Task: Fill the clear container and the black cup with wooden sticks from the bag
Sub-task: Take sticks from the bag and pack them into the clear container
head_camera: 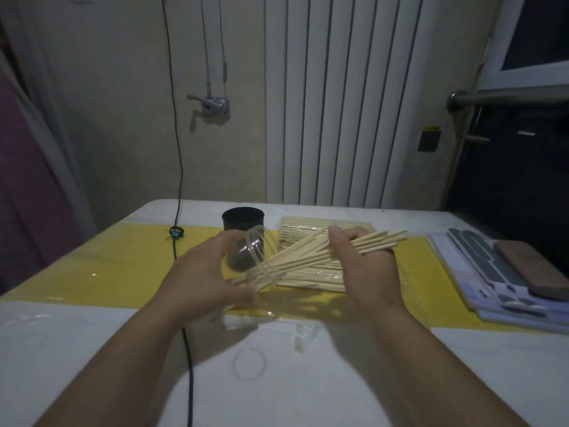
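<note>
Nearest the camera, on the white worktop (92, 349) in front of the bag (308, 280), a thin ring (234, 365) is lying flat, and a black cable (188, 365) is running past it on the left, away toward the wall. The bag, clear and packed with pale sticks, is lying flat on a yellow mat (123, 266).

Over the bag's left edge, the left hand (206, 272) is gripping the clear container (249, 251), fingers and thumb curling round its wall. The container is tilting well over on its side, with its mouth toward the bag. Above the bag's middle, the right hand (366, 263) is clutching a bundle of wooden sticks (311, 257), its fingers closing round them. The bundle is slanting down to the left. Its lower ends are showing through the container's clear wall near the left thumb, and its upper ends are sticking out past the right hand.

Just beyond the bag's far left corner, the black cup (243, 220) is standing upright on the worktop; no sticks are rising above its rim.

Right of the bag, well apart from it, a stack of printed sheets (480, 272) is lying with a brown slab (532, 269) on top. Behind the bag, past the worktop's far edge, a white ribbed radiator (338, 103) is standing against the wall.
</note>
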